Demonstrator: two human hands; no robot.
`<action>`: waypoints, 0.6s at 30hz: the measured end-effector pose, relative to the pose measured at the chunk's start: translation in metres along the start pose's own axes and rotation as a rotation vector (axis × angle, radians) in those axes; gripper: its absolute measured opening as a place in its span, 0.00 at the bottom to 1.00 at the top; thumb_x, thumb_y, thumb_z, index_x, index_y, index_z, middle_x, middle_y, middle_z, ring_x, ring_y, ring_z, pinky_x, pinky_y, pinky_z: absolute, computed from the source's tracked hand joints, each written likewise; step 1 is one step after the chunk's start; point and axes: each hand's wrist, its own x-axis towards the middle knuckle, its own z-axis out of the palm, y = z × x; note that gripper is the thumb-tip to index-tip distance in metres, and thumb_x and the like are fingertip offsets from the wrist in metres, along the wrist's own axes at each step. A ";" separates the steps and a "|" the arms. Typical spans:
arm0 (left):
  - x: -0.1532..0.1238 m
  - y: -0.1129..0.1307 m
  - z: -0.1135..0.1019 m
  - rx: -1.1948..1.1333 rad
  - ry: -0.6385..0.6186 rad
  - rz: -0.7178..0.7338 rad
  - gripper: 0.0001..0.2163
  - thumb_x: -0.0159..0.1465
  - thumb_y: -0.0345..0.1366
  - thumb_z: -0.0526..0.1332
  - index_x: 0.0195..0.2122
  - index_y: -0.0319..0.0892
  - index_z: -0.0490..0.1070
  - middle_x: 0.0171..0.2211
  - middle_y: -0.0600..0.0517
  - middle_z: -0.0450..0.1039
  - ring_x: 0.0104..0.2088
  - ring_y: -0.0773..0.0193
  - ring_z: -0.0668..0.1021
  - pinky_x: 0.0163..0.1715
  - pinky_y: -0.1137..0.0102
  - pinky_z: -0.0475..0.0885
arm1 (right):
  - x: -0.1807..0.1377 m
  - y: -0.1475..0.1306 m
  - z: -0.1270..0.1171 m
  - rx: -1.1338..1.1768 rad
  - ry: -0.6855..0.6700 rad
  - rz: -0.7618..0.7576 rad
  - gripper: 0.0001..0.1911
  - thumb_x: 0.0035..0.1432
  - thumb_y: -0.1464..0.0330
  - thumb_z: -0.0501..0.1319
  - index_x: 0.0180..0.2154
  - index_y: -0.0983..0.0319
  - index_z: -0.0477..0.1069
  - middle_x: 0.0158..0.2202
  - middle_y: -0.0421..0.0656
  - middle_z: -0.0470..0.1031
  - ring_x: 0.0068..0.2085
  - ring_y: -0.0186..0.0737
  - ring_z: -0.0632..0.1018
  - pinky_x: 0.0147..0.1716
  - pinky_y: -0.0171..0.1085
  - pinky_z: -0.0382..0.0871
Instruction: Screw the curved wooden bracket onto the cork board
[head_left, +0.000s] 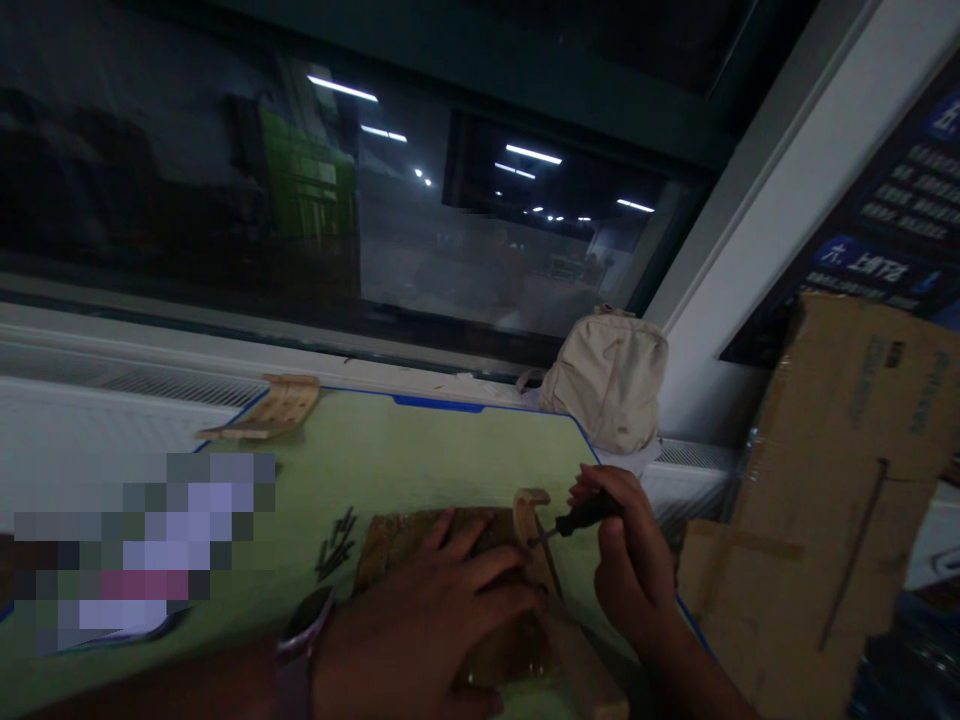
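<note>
My left hand (431,615) lies flat, fingers spread, pressing down on a wooden piece (405,545) on the green mat (420,450). A curved wooden part (529,515) stands at the piece's right end. My right hand (626,565) is closed round a small black-handled screwdriver (581,518), whose tip points left at that curved part. A watch (300,640) sits on my left wrist. Several dark screws (336,545) lie loose on the mat just left of the wooden piece.
Another slatted wooden part (274,408) rests at the mat's far left corner. A beige bag (611,380) stands on the window ledge behind. Cardboard boxes (832,500) crowd the right side. A dark window (337,200) runs along the back.
</note>
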 end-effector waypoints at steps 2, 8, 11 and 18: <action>-0.002 -0.001 0.001 0.005 0.016 0.012 0.35 0.60 0.47 0.74 0.68 0.56 0.65 0.67 0.50 0.67 0.71 0.32 0.61 0.70 0.31 0.49 | 0.000 -0.001 -0.001 -0.008 0.001 0.012 0.20 0.77 0.63 0.49 0.62 0.52 0.71 0.49 0.47 0.76 0.46 0.45 0.78 0.45 0.47 0.75; 0.002 0.004 -0.005 0.011 -0.064 -0.033 0.35 0.59 0.44 0.74 0.67 0.54 0.66 0.68 0.49 0.67 0.72 0.30 0.60 0.69 0.30 0.50 | 0.000 -0.001 0.003 0.116 0.046 0.093 0.17 0.74 0.67 0.57 0.60 0.51 0.72 0.44 0.44 0.79 0.42 0.42 0.81 0.41 0.43 0.77; 0.005 0.006 -0.008 0.005 -0.077 -0.042 0.38 0.57 0.41 0.76 0.68 0.54 0.66 0.69 0.49 0.66 0.72 0.31 0.59 0.69 0.30 0.49 | 0.000 0.001 0.006 0.221 0.154 0.114 0.14 0.67 0.68 0.67 0.53 0.52 0.73 0.39 0.41 0.77 0.36 0.38 0.79 0.32 0.37 0.76; 0.003 0.008 -0.009 0.034 -0.093 -0.047 0.37 0.57 0.41 0.76 0.68 0.54 0.66 0.69 0.50 0.66 0.72 0.32 0.60 0.70 0.31 0.49 | -0.002 0.005 0.004 0.181 0.130 0.036 0.11 0.72 0.65 0.60 0.53 0.54 0.76 0.46 0.47 0.76 0.46 0.43 0.80 0.42 0.42 0.79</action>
